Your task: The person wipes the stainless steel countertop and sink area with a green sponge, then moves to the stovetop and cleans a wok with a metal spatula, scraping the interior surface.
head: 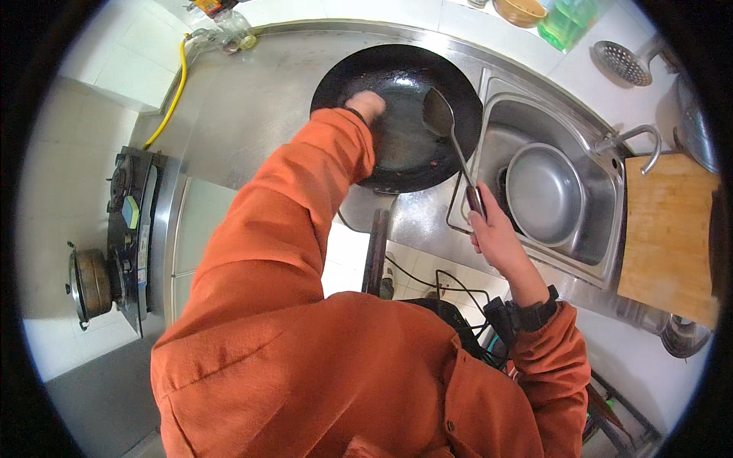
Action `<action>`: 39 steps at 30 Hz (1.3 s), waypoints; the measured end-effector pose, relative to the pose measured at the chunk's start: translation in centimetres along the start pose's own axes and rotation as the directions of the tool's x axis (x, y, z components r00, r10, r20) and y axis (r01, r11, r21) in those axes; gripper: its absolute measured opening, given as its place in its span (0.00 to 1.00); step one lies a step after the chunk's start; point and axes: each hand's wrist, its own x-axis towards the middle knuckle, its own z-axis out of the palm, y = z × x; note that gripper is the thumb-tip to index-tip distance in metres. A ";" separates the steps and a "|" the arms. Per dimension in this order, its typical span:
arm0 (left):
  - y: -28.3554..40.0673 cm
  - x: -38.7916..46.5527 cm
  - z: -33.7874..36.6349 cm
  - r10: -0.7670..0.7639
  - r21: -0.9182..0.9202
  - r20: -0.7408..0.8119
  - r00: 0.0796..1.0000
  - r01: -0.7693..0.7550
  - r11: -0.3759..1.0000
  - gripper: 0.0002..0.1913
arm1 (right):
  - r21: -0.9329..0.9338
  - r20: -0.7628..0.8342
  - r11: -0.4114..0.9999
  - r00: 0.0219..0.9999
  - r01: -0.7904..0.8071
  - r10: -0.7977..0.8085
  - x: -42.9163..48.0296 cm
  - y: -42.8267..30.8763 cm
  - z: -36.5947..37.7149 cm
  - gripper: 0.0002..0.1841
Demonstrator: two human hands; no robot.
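Note:
A large black wok [401,149] stands on the stainless steel counter, its handle pointing down towards my body. My left hand [367,105] is over the wok's left inner side, its fingers curled; whether it holds something there is hidden. My right hand [493,228] grips the dark handle of a metal wok spatula [458,149] near the sink's left edge. The spatula's blade rests inside the wok at the right, tilted up from the handle. Small reddish bits of residue lie in the wok's lower part.
A steel sink [601,229] with a metal basin [544,194] in it and a curved faucet [635,134] lies right of the wok. Farther right is a wooden cutting board [664,229]. A gas stove [134,229] with a sponge and a lidded pot [94,283] stand at left; cables hang below.

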 end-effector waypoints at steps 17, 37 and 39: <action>6.7 -10.0 -0.7 0.332 0.235 0.718 0.612 -0.662 0.711 0.28 | 0.695 0.370 0.602 0.913 -0.394 0.170 0.8 -0.6 -1.5 0.26; 3.3 -5.5 -1.9 0.191 0.684 0.503 0.843 -0.523 0.508 0.24 | 0.756 0.437 0.469 0.885 -0.457 0.159 1.1 -0.9 -2.1 0.21; 3.6 -6.8 -0.6 0.477 0.103 0.578 0.662 -0.639 0.762 0.39 | 0.757 0.453 0.459 0.880 -0.465 0.144 1.3 -0.9 -1.8 0.21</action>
